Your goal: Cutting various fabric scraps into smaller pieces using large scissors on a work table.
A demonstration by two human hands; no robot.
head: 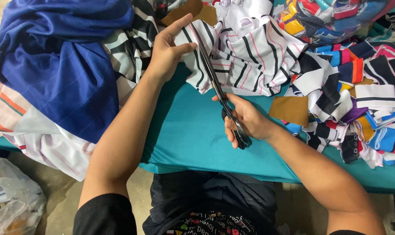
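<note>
— How did that striped cloth point(249, 56) look to handle, over on the teal table point(184, 130)?

— Soft, light and floppy, I'd judge; best pinched at the edge, close beside the cut. The left hand point(167, 52) clasped its near edge, thumb on top, forearm reaching forward.

— And the right hand point(245, 122)?

— It gripped the scissors point(219, 87) by the handles, blades running up into the cloth.
</note>
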